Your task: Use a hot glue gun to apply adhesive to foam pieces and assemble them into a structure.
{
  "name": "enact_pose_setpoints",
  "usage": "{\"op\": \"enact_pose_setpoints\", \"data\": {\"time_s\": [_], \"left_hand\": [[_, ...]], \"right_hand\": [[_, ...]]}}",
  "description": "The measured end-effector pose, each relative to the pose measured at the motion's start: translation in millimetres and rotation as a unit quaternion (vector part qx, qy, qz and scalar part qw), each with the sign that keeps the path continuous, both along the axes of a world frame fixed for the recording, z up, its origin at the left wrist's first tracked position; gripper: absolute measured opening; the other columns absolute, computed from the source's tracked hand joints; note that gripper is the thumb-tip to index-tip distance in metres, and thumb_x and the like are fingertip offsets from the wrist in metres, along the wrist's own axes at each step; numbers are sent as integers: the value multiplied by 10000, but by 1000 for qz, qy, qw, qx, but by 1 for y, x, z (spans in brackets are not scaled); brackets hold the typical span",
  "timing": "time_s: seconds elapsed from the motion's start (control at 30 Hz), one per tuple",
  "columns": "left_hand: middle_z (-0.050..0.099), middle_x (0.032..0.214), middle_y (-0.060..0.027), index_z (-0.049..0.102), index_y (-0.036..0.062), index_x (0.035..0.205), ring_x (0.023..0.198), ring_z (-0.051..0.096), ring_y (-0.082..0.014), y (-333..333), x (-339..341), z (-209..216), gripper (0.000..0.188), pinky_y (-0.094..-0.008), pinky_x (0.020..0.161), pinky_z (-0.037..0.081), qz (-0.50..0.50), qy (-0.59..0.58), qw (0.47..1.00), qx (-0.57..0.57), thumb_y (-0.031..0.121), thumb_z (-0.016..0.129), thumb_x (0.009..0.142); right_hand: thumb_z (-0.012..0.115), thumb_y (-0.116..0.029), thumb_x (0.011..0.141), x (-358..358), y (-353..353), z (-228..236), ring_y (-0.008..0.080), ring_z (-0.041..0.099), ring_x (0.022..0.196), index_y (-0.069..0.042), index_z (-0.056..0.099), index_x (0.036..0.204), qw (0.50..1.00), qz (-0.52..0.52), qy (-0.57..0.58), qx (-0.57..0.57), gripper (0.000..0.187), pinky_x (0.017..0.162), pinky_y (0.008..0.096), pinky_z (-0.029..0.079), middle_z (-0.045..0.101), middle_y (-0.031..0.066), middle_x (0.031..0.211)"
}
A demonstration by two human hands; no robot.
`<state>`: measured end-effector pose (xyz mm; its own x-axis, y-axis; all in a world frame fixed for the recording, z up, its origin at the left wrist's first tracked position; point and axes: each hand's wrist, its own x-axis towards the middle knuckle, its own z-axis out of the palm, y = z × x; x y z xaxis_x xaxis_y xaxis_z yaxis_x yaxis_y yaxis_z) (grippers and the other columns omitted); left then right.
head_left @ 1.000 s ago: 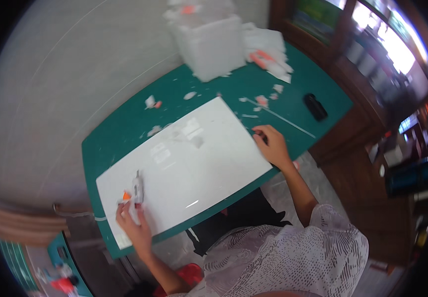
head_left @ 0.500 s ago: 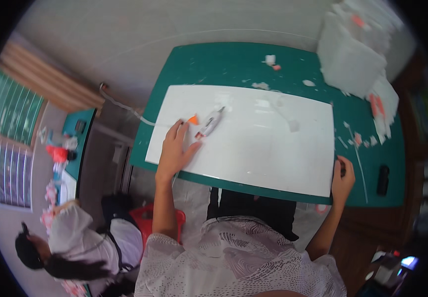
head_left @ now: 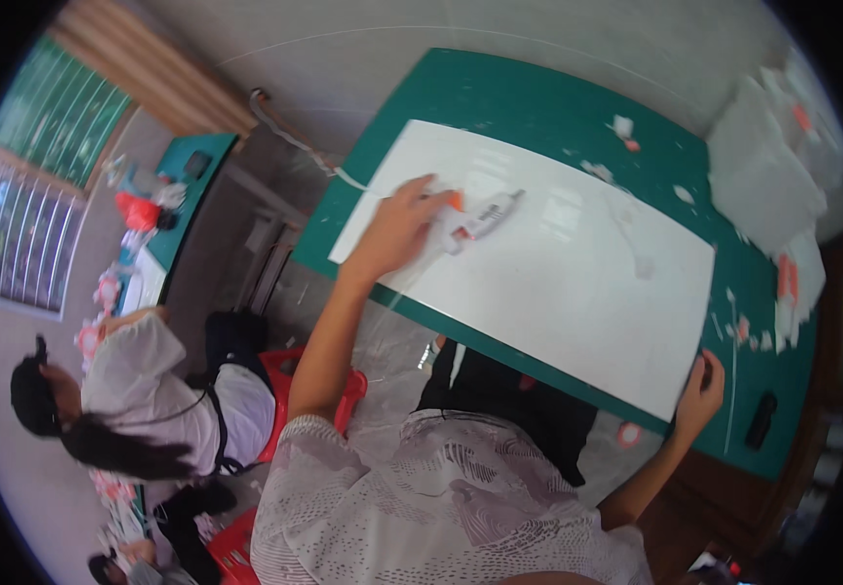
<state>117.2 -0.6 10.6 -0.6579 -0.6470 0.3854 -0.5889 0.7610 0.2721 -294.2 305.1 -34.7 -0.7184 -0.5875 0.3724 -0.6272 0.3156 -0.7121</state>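
Observation:
A white glue gun lies on the white board, its nozzle pointing away to the right. Beside it is a small orange piece, partly covered by my fingers. My left hand is over the board's left part, fingers apart, the fingertips at the orange piece; whether they touch it is hard to tell. At the board's near right corner, my right hand has its fingers curled at the edge; what they hold, if anything, is hidden. A white cord runs off the table's left side.
The board lies on a green table strewn with white and pink scraps. A stack of white sheets stands at the far right, and a black object nearer. Left, a person sits on a red stool by another table.
The view has turned, so the table appears tilted and shifted right. My left hand has moved closer to the orange piece and the glue gun. My right hand stays at the board's corner.

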Motion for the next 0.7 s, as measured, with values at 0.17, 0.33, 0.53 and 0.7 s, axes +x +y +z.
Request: {"op": "enact_pose_setpoints", "data": {"time_s": [0.17, 0.33, 0.53, 0.7], "left_hand": [[585, 1190, -173, 597, 78, 1178, 1077, 571, -349, -13, -15, 1, 444, -425, 916, 464, -41, -26, 997, 52, -38, 582, 749], [599, 1189, -160, 645, 52, 1095, 1082, 582, -337, 1, 3, -2, 310, -388, 915, 481, -41, 35, 997, 53, 31, 648, 785], [598, 1224, -153, 627, -2, 1117, 1185, 542, -330, 8, 10, -15, 316, -383, 980, 458, -8, 58, 998, -11, 13, 623, 801], [590, 1208, -171, 619, 1, 1135, 1133, 558, -327, 15, 13, -7, 328, -373, 960, 456, 39, 95, 994, 29, 17, 597, 809]], "right_hand": [[582, -169, 933, -6, 17, -9, 144, 557, 794, 0, 638, 1069, 1000, -6, -3, 8, 224, 699, 267, 453, 629, 69, 940], [575, -180, 938, -4, 13, -7, 150, 559, 794, 5, 634, 1076, 1000, -2, -12, 9, 238, 702, 271, 452, 625, 73, 953], [573, -159, 938, -3, 8, -4, 147, 551, 792, 9, 631, 1066, 1000, 7, 1, 9, 219, 699, 276, 452, 618, 78, 947], [579, -162, 929, -3, 4, -4, 130, 542, 774, -5, 642, 1067, 999, -10, 17, 30, 218, 649, 258, 430, 625, 57, 960]]}}
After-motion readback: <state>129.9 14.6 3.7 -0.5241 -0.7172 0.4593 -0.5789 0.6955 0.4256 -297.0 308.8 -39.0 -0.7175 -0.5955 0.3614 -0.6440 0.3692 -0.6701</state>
